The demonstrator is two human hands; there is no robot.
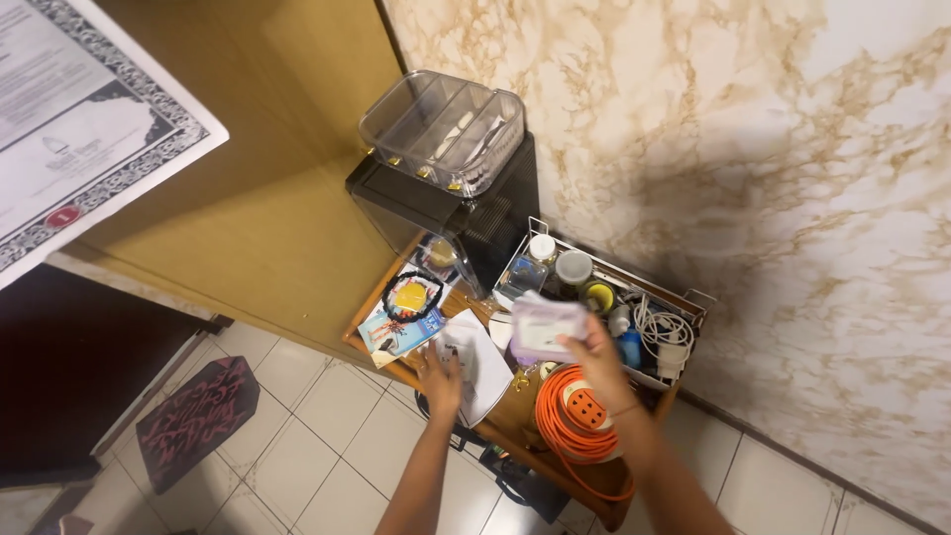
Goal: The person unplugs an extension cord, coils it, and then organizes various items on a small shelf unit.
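Your right hand [594, 349] is gripping a pale lilac packet [545, 325], holding it above the wooden table [515, 411] just in front of the wire basket [693, 297]. Your left hand [441, 374] is lying flat, fingers released, pressing on white papers [482, 365]. An orange extension reel [580, 416] is sitting beneath your right wrist.
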